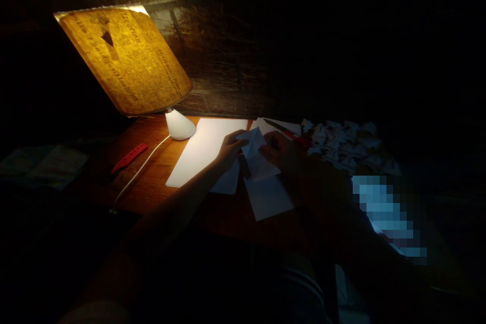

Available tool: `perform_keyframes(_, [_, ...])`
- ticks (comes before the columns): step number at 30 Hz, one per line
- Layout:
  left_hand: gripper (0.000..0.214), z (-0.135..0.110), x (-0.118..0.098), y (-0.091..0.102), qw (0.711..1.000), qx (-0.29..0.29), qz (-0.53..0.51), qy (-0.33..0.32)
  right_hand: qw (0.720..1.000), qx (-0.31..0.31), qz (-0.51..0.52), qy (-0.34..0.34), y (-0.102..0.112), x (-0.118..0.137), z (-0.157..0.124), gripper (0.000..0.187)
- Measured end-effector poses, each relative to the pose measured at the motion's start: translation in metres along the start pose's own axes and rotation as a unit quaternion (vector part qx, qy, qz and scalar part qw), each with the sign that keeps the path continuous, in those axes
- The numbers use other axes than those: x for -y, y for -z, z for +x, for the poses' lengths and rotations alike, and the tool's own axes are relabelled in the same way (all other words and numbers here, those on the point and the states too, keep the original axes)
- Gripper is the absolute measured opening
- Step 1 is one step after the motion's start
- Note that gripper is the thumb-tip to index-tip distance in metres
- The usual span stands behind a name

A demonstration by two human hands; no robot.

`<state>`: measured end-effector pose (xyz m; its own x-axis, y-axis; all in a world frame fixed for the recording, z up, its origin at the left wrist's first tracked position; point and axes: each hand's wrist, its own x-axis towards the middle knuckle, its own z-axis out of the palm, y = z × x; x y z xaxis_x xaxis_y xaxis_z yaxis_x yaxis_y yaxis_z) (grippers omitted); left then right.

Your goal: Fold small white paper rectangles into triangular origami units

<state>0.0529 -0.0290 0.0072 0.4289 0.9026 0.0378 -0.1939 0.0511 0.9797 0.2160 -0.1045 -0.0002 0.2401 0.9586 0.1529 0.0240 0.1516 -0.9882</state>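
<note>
Above the table I hold a partly folded sheet of white paper [259, 159] between both hands. My left hand [230, 148] pinches its upper left side, thumb on top. On the opposite edge, my right hand [279, 149] is closed on the paper, though deep shadow blurs its fingers. The sheet has a pointed top and a visible crease. Just below it lies a flat piece of white paper [268, 202] on the table. A stack of white sheets [207, 154] rests to the left, partly behind my left hand.
A lit lamp [181, 125] with a printed shade stands on the wooden table [152, 185], its cord running forward. A red-handled tool [131, 157] lies left. Scissors with red handles [298, 137] rest on more paper behind my right hand. Several folded paper pieces [337, 147] and a bright pixelated screen [383, 212] are right.
</note>
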Motion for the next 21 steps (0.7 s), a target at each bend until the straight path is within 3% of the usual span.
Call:
perform_keyframes(9, [0.014, 0.003, -0.002, 0.002, 1.0, -0.013, -0.01, 0.012, 0.999, 0.021, 0.022, 0.012, 0.003, -0.008, 0.005, 0.027])
perform_keyframes(14, [0.008, 0.003, -0.004, 0.002, 1.0, -0.024, 0.001, 0.009, 0.995, 0.057, 0.074, -0.022, -0.001, 0.002, -0.005, 0.039])
perform_keyframes(17, [0.006, 0.002, -0.003, 0.001, 0.999, -0.023, 0.007, 0.022, 0.995, 0.073, 0.052, -0.032, -0.002, 0.008, -0.01, 0.046])
perform_keyframes(21, [0.011, 0.0, -0.005, 0.001, 1.0, -0.006, 0.002, 0.023, 0.993, 0.098, 0.04, -0.053, 0.001, 0.007, -0.011, 0.039])
